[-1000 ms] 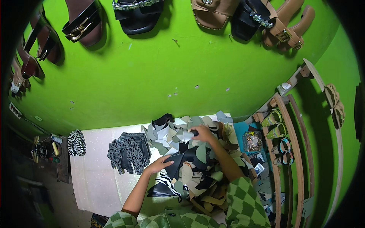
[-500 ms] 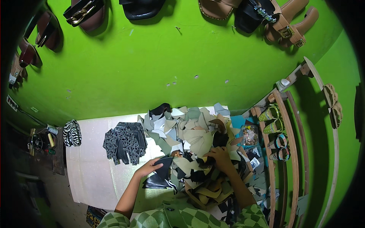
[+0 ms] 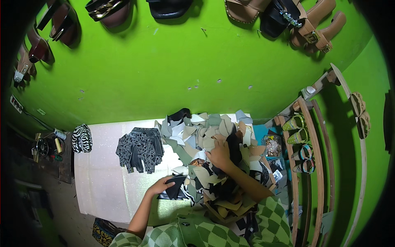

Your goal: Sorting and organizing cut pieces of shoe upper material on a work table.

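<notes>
Green wall [image 3: 164, 70]: rises at twelve o'clock of our view, with sandals hung along its upper part.
Tabletop [image 3: 103, 173]: pale and glossy; on it we have a zebra-striped bundle [image 3: 82, 138] at nine and a stack of black-and-white patterned pieces [image 3: 138, 150] at eight.
Scrap pile [image 3: 201, 175]: green, tan, white and black cuttings heaped loosely around six, overlapping every which way.
Black piece [image 3: 176, 188]: at seven, by the pile's left edge, pointed; one layer or several, we cannot tell.
Left hand [image 3: 158, 187]: at seven, fingers pinching the black piece by its left side.
Right hand [image 3: 221, 156]: at five, over the pile, fingers bent downward; whether they pinch a cutting or merely rest on it, we cannot tell.
Good handling: we would hold the black piece flat with a light pinch, well clear of the loose cuttings, so it does not crease or snag. In the heap, we would take one free edge at a time between fingertips, lifting rather than dragging, lest neighbours slide toward the patterned stack.
</notes>
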A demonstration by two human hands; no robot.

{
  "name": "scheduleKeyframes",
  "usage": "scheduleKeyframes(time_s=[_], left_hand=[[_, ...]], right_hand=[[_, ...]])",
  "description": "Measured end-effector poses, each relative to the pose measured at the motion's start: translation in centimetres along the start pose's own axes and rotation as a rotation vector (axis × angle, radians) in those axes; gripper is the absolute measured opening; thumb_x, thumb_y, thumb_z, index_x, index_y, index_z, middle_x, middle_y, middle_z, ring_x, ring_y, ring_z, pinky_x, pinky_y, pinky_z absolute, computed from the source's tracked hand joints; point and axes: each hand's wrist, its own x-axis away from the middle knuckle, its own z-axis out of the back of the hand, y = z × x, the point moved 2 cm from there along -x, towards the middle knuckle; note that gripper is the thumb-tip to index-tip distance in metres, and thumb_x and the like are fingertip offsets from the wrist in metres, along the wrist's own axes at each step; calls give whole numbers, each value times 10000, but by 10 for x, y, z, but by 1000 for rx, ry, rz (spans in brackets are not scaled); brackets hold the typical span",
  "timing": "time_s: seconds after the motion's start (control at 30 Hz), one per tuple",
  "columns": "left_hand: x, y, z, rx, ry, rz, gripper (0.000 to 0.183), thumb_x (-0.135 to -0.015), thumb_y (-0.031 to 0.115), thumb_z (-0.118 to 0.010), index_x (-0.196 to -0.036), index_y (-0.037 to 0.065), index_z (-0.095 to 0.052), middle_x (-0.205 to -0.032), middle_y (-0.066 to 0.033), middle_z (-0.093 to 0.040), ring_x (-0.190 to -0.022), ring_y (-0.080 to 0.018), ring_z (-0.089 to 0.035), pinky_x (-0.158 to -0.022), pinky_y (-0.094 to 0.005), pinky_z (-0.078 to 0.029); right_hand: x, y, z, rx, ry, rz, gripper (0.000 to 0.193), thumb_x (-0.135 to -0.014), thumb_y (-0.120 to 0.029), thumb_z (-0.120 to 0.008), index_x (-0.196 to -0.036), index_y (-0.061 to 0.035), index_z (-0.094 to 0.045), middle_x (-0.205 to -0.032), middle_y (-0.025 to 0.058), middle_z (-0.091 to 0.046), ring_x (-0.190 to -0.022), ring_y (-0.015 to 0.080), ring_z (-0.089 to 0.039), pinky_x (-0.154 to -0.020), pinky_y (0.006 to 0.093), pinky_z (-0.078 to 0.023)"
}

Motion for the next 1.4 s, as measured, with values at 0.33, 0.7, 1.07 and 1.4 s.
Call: scheduleKeyframes(time_s=[0.33, 0.7, 1.07, 1.4], left_hand=[[14, -29, 3, -136, 100, -13, 384, -873, 200, -554, -1183, -13, -476, -977, -65, -580, -848, -105, -502, -768, -235, -420], [-14, -14, 7, -86, -11, -52, 372, -871, 201, -554, -1182, 8, -488, -957, -50, -589, -835, -100, -518, -756, -224, -425], [15, -35, 8, -110, 88, 15, 381, -872, 203, -552, -1184, -4, -483, -942, -64, -590, -812, -106, -512, -741, -228, -428], [18, -62, 21, -80, 132, 15, 390, -859, 198, -566, -1187, 3, -485, -969, -114, -602, -821, -137, -539, -736, -254, -442]], right_hand=[[-39, -13, -42, -408, 52, 306, 185, -652, -37, -548, -833, -66, -577, -890, 85, -533, -890, 244, -523, -774, 348, -406], [-37, 35, -34, -400, -36, 566, 342, -685, -39, -504, -985, -157, -620, -907, 33, -615, -902, 216, -575, -811, 387, -395], [-45, 3, -77, 77, 138, -33, 281, -775, -158, -469, -1013, -139, -617, -1032, 64, -580, -878, 239, -564, -789, 453, -380], [-62, 12, -76, 40, 96, 350, 124, -728, -157, -513, -798, -143, -614, -877, 25, -549, -857, 204, -506, -733, 400, -363]])
